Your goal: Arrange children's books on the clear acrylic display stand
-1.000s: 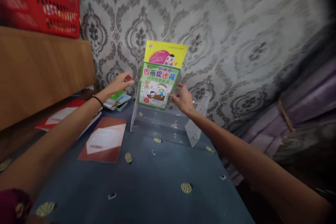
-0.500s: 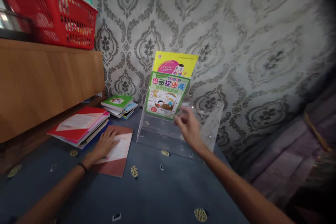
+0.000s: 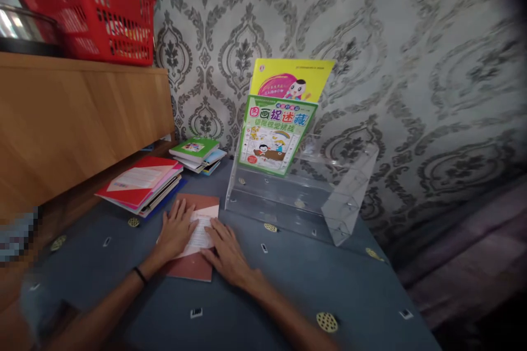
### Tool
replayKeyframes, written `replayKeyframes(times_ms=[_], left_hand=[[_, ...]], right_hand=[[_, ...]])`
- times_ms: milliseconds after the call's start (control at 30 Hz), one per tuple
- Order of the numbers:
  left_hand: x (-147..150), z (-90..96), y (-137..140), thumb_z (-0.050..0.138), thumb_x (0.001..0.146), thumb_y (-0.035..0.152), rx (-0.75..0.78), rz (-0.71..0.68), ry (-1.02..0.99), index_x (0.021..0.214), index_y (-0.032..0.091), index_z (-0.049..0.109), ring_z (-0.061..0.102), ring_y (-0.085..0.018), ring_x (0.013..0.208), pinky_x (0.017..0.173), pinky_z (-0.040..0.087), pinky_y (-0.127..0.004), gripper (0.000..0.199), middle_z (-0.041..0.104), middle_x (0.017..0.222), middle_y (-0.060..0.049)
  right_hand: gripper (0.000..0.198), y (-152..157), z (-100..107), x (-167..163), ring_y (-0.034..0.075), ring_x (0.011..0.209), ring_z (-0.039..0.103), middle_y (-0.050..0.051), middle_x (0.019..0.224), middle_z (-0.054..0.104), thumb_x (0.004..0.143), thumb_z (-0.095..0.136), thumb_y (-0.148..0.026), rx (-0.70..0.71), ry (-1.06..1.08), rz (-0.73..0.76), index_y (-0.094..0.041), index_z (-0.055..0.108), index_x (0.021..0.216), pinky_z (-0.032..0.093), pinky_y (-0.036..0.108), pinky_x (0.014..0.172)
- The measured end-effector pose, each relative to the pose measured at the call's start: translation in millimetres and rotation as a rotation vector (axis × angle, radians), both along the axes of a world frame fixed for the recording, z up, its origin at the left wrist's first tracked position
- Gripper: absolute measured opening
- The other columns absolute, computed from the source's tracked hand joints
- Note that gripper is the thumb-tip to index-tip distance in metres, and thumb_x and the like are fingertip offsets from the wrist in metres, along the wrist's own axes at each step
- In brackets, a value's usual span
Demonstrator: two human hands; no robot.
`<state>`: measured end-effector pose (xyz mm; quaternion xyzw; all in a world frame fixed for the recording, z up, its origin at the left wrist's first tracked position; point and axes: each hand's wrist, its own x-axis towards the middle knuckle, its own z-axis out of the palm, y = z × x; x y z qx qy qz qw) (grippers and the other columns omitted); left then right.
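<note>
The brown booklet (image 3: 201, 239) lies flat on the surface (image 3: 247, 301), directly under the 2 hands, its long axis running away from the person and its far end leaning slightly right. Neither hand is nearer, since both touch it. The left hand (image 3: 177, 233) lies palm down over its left half, fingers extended and pointing away; the right hand (image 3: 228, 252) comes in from the right, fingertips on the cover by the right edge. Both hands are open and neither seems to grip; whether the right thumb is under the edge, I cannot tell.

The clear rack (image 3: 284, 205) stands beyond the booklet and to its right, nearer the right hand, with 2 books, 1 yellow (image 3: 284, 72) and 1 green (image 3: 272, 142), leaning at its left end. A red-topped stack (image 3: 138, 182) sits just beyond the left hand, to its left.
</note>
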<state>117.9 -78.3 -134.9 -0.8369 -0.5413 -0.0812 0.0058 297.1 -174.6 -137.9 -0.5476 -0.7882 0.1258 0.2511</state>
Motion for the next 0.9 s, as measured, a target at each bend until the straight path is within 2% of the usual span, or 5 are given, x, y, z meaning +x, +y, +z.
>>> replayKeyframes(times_ms=[300,433,567,733,900], left_hand=[[-10.8,-31.1,-96.5,0.035,0.100,0.030,-0.075,-0.190,-0.170,0.153,0.020,0.038,0.021,-0.028,0.153,0.119,0.027,-0.058,0.055,0.026,0.164,-0.013],[-17.5,-37.8,-114.6,0.040,0.098,0.034,-0.098,-0.270,-0.188,0.152,0.025,0.040,0.028,-0.027,0.151,0.119,0.029,-0.055,0.056,0.030,0.164,-0.010],[-13.8,-36.3,-92.4,0.042,0.097,0.036,-0.120,-0.297,-0.169,0.148,0.030,0.047,0.041,-0.029,0.144,0.117,0.033,-0.056,0.052,0.042,0.158,-0.008],[7.1,-23.2,-43.9,0.039,0.098,0.035,-0.117,-0.303,-0.133,0.148,0.028,0.048,0.039,-0.028,0.146,0.119,0.026,-0.060,0.051,0.043,0.156,-0.007],[17.1,-24.2,-21.5,0.037,0.097,0.028,-0.056,-0.323,-0.126,0.143,0.026,0.054,0.043,-0.025,0.144,0.120,0.029,-0.055,0.049,0.050,0.152,-0.007]], right_hand=[[0.049,-11.9,4.6,6.6,0.029,0.148,0.034,0.016,0.155,0.045,0.100,0.048,-0.036,-0.072,-0.043,-0.027,-0.017,0.049,0.146,0.021,0.060,0.121],[0.049,-18.9,13.0,11.8,0.027,0.149,0.033,0.014,0.157,0.043,0.101,0.047,-0.038,-0.110,-0.074,-0.082,-0.019,0.049,0.146,0.020,0.056,0.123],[0.050,-24.0,12.8,14.4,0.028,0.149,0.032,0.013,0.158,0.041,0.100,0.050,-0.041,-0.111,-0.092,-0.162,-0.020,0.051,0.145,0.021,0.052,0.123],[0.056,-26.0,10.7,16.6,0.030,0.150,0.029,0.017,0.159,0.037,0.097,0.052,-0.048,-0.084,-0.102,-0.208,-0.020,0.050,0.146,0.023,0.053,0.122],[0.061,-25.1,14.8,22.6,0.029,0.149,0.033,0.016,0.158,0.040,0.095,0.054,-0.051,-0.093,-0.079,-0.298,-0.019,0.050,0.147,0.021,0.053,0.122]])
